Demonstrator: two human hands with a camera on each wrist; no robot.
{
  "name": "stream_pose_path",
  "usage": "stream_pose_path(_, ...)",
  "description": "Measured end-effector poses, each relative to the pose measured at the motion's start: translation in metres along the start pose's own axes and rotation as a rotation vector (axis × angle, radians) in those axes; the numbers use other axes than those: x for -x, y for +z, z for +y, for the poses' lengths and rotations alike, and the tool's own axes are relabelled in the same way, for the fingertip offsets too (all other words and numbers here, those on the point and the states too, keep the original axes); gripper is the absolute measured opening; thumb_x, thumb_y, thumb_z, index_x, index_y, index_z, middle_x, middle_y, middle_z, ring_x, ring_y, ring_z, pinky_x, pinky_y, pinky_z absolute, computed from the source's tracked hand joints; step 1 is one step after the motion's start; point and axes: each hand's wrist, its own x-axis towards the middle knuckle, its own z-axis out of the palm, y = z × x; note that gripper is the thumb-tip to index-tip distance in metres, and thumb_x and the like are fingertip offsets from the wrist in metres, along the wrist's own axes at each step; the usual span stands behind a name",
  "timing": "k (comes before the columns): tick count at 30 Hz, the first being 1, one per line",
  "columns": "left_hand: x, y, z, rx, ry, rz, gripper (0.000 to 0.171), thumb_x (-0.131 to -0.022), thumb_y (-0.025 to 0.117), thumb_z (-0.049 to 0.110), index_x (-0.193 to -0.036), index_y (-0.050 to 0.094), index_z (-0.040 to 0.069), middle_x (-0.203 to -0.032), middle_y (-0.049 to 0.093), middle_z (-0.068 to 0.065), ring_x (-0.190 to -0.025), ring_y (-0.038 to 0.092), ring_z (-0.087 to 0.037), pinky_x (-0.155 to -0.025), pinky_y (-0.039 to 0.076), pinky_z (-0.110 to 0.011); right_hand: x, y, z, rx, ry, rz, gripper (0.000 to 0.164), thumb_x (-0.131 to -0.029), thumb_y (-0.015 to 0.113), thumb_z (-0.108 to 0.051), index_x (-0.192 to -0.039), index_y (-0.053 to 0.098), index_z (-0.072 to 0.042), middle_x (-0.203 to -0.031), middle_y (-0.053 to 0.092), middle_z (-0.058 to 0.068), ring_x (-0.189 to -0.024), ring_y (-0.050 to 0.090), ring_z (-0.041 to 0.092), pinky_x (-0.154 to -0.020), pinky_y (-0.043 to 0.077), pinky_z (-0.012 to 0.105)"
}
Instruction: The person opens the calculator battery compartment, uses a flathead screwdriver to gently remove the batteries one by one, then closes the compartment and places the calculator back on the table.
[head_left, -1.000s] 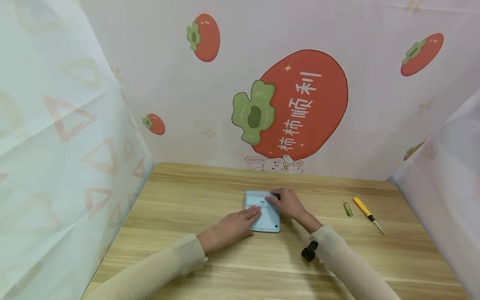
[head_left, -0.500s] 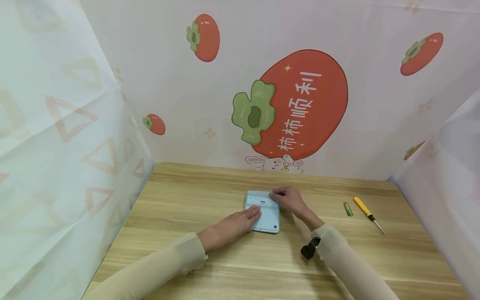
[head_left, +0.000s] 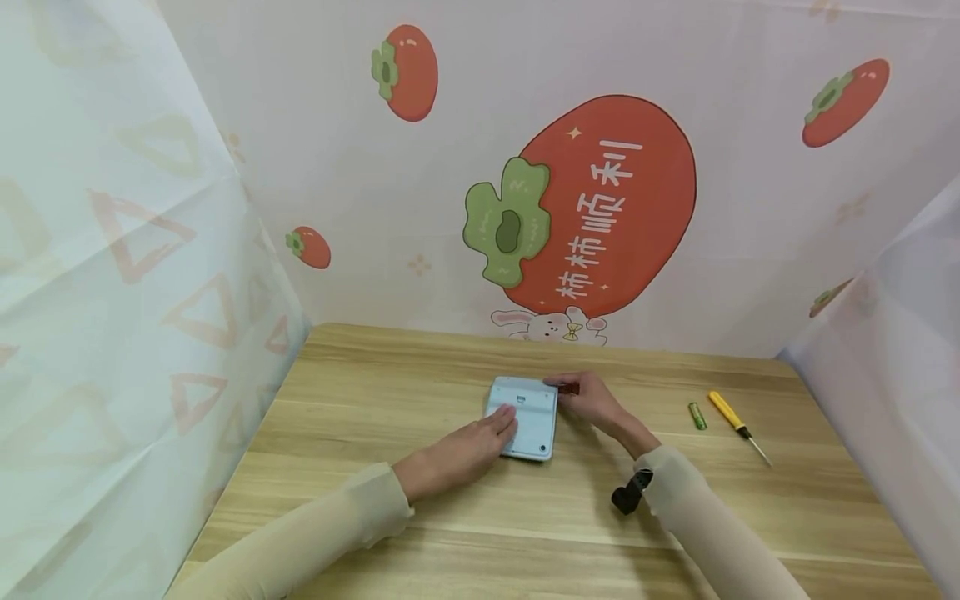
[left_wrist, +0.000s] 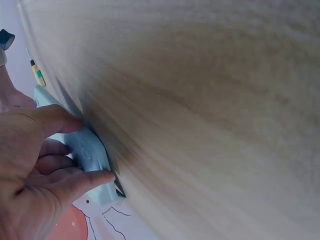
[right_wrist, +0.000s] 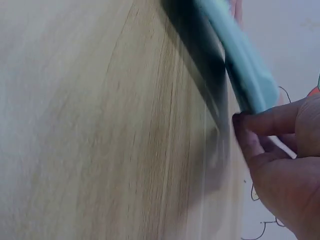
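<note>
A light blue calculator [head_left: 534,423] is back side up, with a small latch tab near its far end and a dark round spot at its near right corner. My left hand [head_left: 468,450] holds its left side, fingers over the back. In the left wrist view, thumb and fingers spread along the edge of the calculator [left_wrist: 92,152]. My right hand [head_left: 596,407] pinches the far right corner. The right wrist view shows that edge of the calculator [right_wrist: 245,65] raised, its shadow on the wood below and the thumb and fingertips at its corner.
On the wooden table [head_left: 390,383], a green battery [head_left: 697,415] lies to the right, beside a screwdriver [head_left: 727,412] with a yellow handle. A printed white backdrop [head_left: 337,150] stands along the far edge and both sides. A black device [head_left: 630,493] hangs at my right wrist.
My right thumb and fingers have moved from the calculator's back to its far right corner. The calculator has shifted slightly left and away, its right side now tilted up. The battery and screwdriver stay put.
</note>
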Motion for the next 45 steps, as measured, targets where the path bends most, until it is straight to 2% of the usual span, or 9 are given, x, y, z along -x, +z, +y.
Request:
stream_pose_path(7, 0.0, -0.002, -0.004, 0.109, -0.012, 0.036, 0.049, -0.109, 0.052, 0.001, -0.156, 0.044, -0.007, -0.166, 0.037, -0.025, -0.156, 0.035, -0.032, -0.121, 0.041, -0.043, -0.002, -0.002, 0.004, 0.066, -0.153, 0.05, 0.032, -0.092, 0.075, 0.01, -0.123, 0.076, 0.005, -0.125, 0.074, 0.023, -0.112, 0.074, 0.034, -0.09, 0.063, 0.035)
stream_pose_path(14, 0.001, -0.001, -0.006, 0.127, -0.027, 0.059, 0.053, -0.107, 0.057, 0.003, -0.156, 0.043, -0.008, -0.166, 0.037, -0.026, -0.155, 0.037, -0.033, -0.115, 0.048, -0.042, -0.002, -0.002, 0.002, 0.203, -0.233, 0.124, 0.029, -0.091, 0.081, 0.003, -0.119, 0.08, -0.002, -0.119, 0.078, 0.017, -0.109, 0.076, 0.032, -0.088, 0.064, 0.041)
stream_pose_path(21, 0.002, 0.001, -0.007, 0.123, -0.013, 0.131, 0.062, -0.104, 0.071, 0.017, -0.153, 0.046, -0.011, -0.161, 0.041, -0.031, -0.151, 0.043, -0.037, -0.113, 0.05, -0.043, -0.002, -0.001, -0.001, 0.272, -0.315, 0.177, 0.027, -0.089, 0.083, 0.0, -0.116, 0.081, -0.002, -0.117, 0.079, 0.015, -0.112, 0.075, 0.033, -0.09, 0.063, 0.046)
stream_pose_path(25, 0.002, 0.003, -0.007, 0.1, -0.018, 0.197, 0.06, -0.103, 0.073, 0.018, -0.15, 0.049, -0.012, -0.157, 0.047, -0.031, -0.144, 0.052, -0.038, -0.107, 0.055, -0.042, -0.003, -0.001, -0.001, 0.279, -0.37, 0.196, 0.029, -0.088, 0.084, 0.001, -0.116, 0.081, 0.0, -0.116, 0.079, 0.016, -0.111, 0.076, 0.034, -0.089, 0.063, 0.047)
stream_pose_path(32, 0.001, 0.008, -0.009, 0.074, -0.044, 0.302, 0.056, -0.098, 0.073, 0.007, -0.146, 0.052, -0.013, -0.149, 0.056, -0.031, -0.122, 0.069, -0.038, -0.091, 0.063, -0.036, -0.007, -0.004, -0.005, 0.281, -0.489, 0.233, 0.025, -0.087, 0.084, 0.001, -0.112, 0.081, 0.003, -0.109, 0.08, 0.016, -0.1, 0.078, 0.032, -0.081, 0.065, 0.044)
stream_pose_path(35, 0.0, 0.007, -0.009, 0.13, -0.076, 0.327, 0.057, -0.096, 0.072, 0.003, -0.146, 0.051, -0.013, -0.144, 0.06, -0.03, -0.115, 0.073, -0.036, -0.085, 0.065, -0.037, -0.01, -0.007, -0.008, 0.283, -0.531, 0.26, 0.023, -0.086, 0.085, 0.0, -0.109, 0.081, 0.004, -0.105, 0.08, 0.015, -0.094, 0.079, 0.029, -0.078, 0.066, 0.044)
stream_pose_path(38, 0.0, 0.005, -0.011, 0.222, -0.104, 0.346, 0.056, -0.095, 0.07, 0.0, -0.146, 0.05, -0.011, -0.131, 0.07, -0.028, -0.105, 0.077, -0.032, -0.079, 0.066, -0.037, -0.012, -0.009, -0.013, 0.279, -0.562, 0.282, 0.023, -0.084, 0.087, -0.002, -0.106, 0.082, 0.003, -0.101, 0.081, 0.013, -0.088, 0.078, 0.026, -0.075, 0.066, 0.042)
stream_pose_path(42, -0.001, 0.001, -0.013, 0.338, -0.137, 0.336, 0.056, -0.098, 0.068, -0.001, -0.149, 0.047, -0.009, -0.117, 0.075, -0.026, -0.093, 0.077, -0.024, -0.073, 0.065, -0.033, -0.014, -0.012, -0.019, 0.264, -0.565, 0.304, 0.02, -0.083, 0.089, -0.005, -0.102, 0.083, -0.001, -0.096, 0.08, 0.008, -0.08, 0.074, 0.019, -0.069, 0.065, 0.034)
stream_pose_path(45, -0.003, -0.002, -0.015, 0.417, -0.146, 0.327, 0.056, -0.099, 0.066, -0.002, -0.15, 0.046, -0.011, -0.123, 0.073, -0.029, -0.102, 0.076, -0.027, -0.08, 0.065, -0.033, -0.015, -0.014, -0.022, 0.257, -0.547, 0.322, 0.019, -0.082, 0.09, -0.008, -0.1, 0.083, -0.003, -0.094, 0.079, 0.006, -0.075, 0.069, 0.016, -0.064, 0.061, 0.028)
